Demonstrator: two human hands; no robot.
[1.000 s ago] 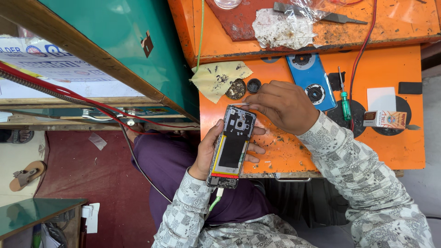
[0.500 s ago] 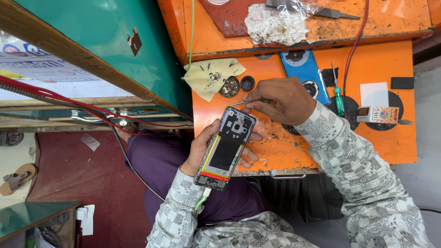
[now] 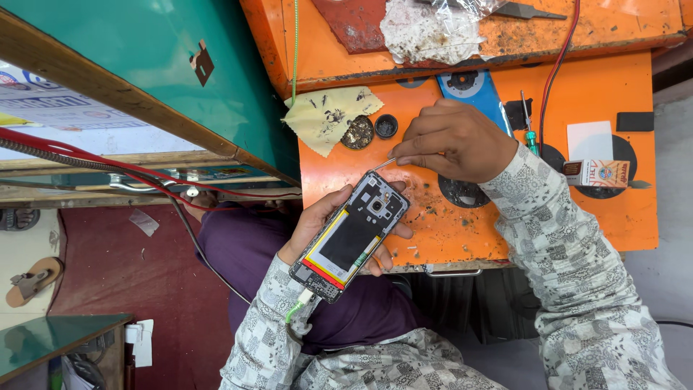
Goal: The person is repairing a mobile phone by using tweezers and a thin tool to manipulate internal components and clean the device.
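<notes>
Phone (image 3: 351,244) gripped in left hand (image 3: 317,224) fingers; right hand (image 3: 455,141) fingers pinch tweezers (image 3: 384,164) above it.

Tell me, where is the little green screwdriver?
In the head view, the green screwdriver lies on the orange bench, just right of the right hand and beside the blue phone back.

I see an orange workbench (image 3: 613,209), a pale yellow cloth (image 3: 328,115) near its left edge, grey checked sleeves (image 3: 570,253), a green panel (image 3: 144,65).
</notes>
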